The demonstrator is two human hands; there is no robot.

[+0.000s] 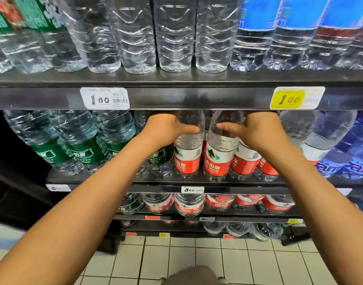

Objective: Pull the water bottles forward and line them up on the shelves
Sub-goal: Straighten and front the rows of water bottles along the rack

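Both hands reach onto the middle shelf (197, 179): left hand (166, 128) curls round one red-labelled bottle (188, 145), right hand (256, 132) grips its neighbour (221, 149). Pulling forward seems underway; next, draw both level with the shelf's front edge.

Dark shop shelving (176, 79) with price tags (104, 98) — white tiled floor (217, 262) below

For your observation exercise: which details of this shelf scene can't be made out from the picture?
Head view only:
- Caps of the two red-labelled bottles gripped by left hand and right hand: hidden behind the upper shelf edge.
- Fine print on the 1.60 price tag: too small.
- Top-shelf bottle tops: cut off by the frame.
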